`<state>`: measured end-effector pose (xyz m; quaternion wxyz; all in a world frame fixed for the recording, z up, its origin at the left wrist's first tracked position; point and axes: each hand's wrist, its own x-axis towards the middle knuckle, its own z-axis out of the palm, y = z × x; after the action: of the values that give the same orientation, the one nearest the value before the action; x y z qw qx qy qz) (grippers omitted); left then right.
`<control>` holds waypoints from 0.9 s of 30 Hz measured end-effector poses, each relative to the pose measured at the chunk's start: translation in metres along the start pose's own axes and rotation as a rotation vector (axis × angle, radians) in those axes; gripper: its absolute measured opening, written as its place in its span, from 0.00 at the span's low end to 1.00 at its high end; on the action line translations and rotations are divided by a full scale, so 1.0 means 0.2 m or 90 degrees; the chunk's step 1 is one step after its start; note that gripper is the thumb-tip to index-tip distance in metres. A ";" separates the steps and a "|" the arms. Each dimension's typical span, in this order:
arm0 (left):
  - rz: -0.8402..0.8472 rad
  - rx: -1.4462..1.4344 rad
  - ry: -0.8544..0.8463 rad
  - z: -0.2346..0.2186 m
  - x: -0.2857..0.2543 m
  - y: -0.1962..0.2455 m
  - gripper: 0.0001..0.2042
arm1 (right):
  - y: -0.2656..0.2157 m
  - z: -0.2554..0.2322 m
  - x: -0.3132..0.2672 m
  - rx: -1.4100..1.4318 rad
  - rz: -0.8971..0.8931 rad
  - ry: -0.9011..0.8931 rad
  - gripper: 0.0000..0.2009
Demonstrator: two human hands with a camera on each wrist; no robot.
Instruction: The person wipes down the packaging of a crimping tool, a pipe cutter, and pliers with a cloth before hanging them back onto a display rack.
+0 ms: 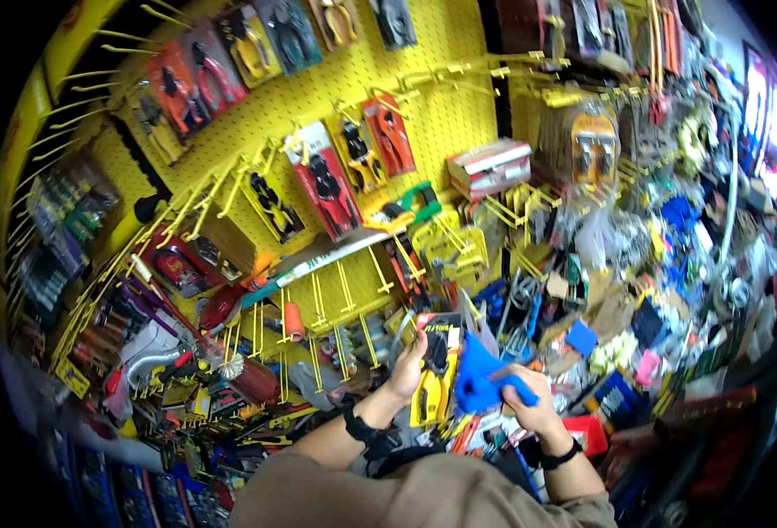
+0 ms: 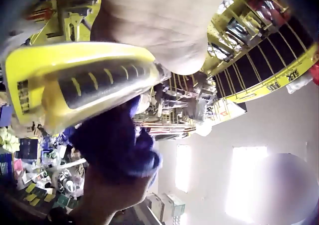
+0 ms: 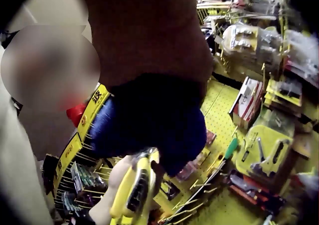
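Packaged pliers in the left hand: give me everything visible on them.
The pliers have yellow handles with black inserts, ribbed in yellow, looking like plastic or rubber. They sit on a dark and yellow card under clear, shiny plastic, a white sticker near the top. Handles point down. The left hand grips one side; contact with the blue cloth alongside is unclear.

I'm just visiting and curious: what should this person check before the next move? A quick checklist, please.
1. Left hand has hold of the pliers pack: ok.
2. Right hand grips the blue cloth: ok.
3. Blue cloth touching the pliers pack: cannot tell; they look close together.
4. Pliers pack free of dust: cannot tell; too little detail shows.
5. Surroundings tidy: not ok; loose goods lie jumbled on the person's right.
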<state>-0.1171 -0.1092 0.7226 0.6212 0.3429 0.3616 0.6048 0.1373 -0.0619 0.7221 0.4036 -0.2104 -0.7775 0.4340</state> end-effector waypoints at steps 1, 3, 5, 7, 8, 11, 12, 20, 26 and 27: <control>0.013 -0.024 -0.046 0.08 -0.02 0.07 0.35 | 0.03 -0.06 0.00 0.067 -0.034 0.010 0.27; 0.041 -0.042 -0.065 0.15 -0.04 0.13 0.35 | 0.08 -0.15 0.00 0.134 -0.025 -0.036 0.46; 0.067 -0.072 -0.078 0.22 -0.05 0.21 0.36 | 0.01 -0.15 0.07 0.171 0.016 -0.107 0.31; 0.066 -0.126 -0.096 0.26 -0.06 0.30 0.37 | -0.12 -0.14 0.14 -0.021 0.085 -0.188 0.13; 0.083 -0.184 -0.151 0.30 -0.08 0.38 0.36 | -0.20 -0.09 0.16 0.017 0.109 -0.185 0.11; 0.059 -0.334 -0.257 0.31 -0.11 0.71 0.39 | -0.52 0.03 0.30 0.163 0.000 -0.286 0.15; 0.058 -0.317 -0.290 0.31 -0.12 0.80 0.40 | -0.57 0.05 0.34 0.163 -0.031 -0.304 0.17; 0.244 -0.212 -0.356 0.25 -0.22 1.16 0.49 | -0.78 0.36 0.64 0.068 -0.088 -0.237 0.11; 0.253 -0.190 -0.329 0.12 -0.33 1.25 0.50 | -0.75 0.61 0.70 0.074 -0.129 -0.179 0.10; 0.276 -0.163 -0.322 0.09 -0.34 1.26 0.50 | -0.76 0.64 0.71 0.102 -0.120 -0.162 0.10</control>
<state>-0.2291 -0.1682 0.9519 0.5859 0.4700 0.0368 0.6592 -0.0456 -0.1121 0.8757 0.3562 -0.0470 -0.8015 0.4780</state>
